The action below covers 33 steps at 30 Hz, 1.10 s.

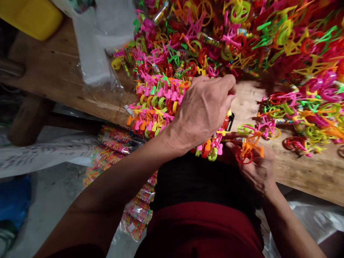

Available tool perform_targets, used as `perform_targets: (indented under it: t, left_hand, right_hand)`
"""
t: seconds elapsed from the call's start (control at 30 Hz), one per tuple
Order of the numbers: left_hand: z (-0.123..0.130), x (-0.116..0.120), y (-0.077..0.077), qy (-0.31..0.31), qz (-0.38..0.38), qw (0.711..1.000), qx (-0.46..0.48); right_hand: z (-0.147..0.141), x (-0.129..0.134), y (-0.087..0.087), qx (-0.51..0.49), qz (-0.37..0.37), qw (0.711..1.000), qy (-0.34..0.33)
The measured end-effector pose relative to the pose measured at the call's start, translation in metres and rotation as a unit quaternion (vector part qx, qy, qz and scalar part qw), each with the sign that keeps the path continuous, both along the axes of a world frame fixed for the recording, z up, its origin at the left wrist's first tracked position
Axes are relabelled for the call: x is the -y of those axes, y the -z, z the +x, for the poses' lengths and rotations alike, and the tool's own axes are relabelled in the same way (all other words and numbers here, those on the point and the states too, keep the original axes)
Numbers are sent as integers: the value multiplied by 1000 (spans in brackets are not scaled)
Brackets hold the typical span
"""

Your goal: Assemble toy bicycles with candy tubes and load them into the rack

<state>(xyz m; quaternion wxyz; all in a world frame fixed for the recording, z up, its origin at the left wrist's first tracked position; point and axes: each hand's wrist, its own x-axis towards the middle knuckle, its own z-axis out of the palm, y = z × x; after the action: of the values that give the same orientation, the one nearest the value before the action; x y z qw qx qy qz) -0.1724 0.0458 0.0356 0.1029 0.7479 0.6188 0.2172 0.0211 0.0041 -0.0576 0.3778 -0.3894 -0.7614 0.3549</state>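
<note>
Near the middle of the view, my left hand (202, 111) lies over the right part of a row of small colourful plastic toys (156, 104), its fingers bent down; what the fingertips touch is hidden. My right hand (256, 165) is at the table's front edge, its fingers closed around an orange and red toy (249, 148) with a small wheel-like ring. A black-edged object (230, 122) shows just right of my left hand.
A large heap of loose toys (242, 36) covers the back of the wooden table (61, 71), with more at the right. White plastic bags (94, 53) and a yellow container (34, 18) are at the left. Packed toys (115, 157) hang or lie below the front edge.
</note>
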Motion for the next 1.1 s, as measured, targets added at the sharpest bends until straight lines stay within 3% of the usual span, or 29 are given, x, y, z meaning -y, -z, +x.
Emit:
perform_targets:
  t: [0.17, 0.3, 0.43, 0.6, 0.77, 0.93, 1.0, 1.1]
  left_hand:
    - [-1, 0, 1, 5, 2, 1000, 4]
    - [0, 1, -1, 0, 2, 1000, -13]
    - [0, 3, 1, 2, 13, 1000, -5]
    - [-3, 1, 5, 23, 49, 999, 10]
    - [-3, 13, -11, 96, 75, 992, -35]
    - [3, 26, -21, 307, 58, 943, -111]
    - [1, 25, -17, 337, 51, 932, -126]
    - [-4, 23, -8, 332, 69, 929, -146]
  right_hand:
    - [-6, 0, -15, 18, 96, 994, -43]
    - [-14, 0, -29, 78, 108, 989, -72]
    - [-21, 2, -26, 70, 74, 993, -65]
    - [-25, 9, -13, 70, 84, 993, -36]
    - [-30, 14, -1, 55, 119, 991, 0]
    - [-31, 13, 6, -31, 105, 994, 3]
    - [-31, 14, 3, -34, 92, 995, 4]
    - [-32, 15, -4, -9, 50, 999, 10]
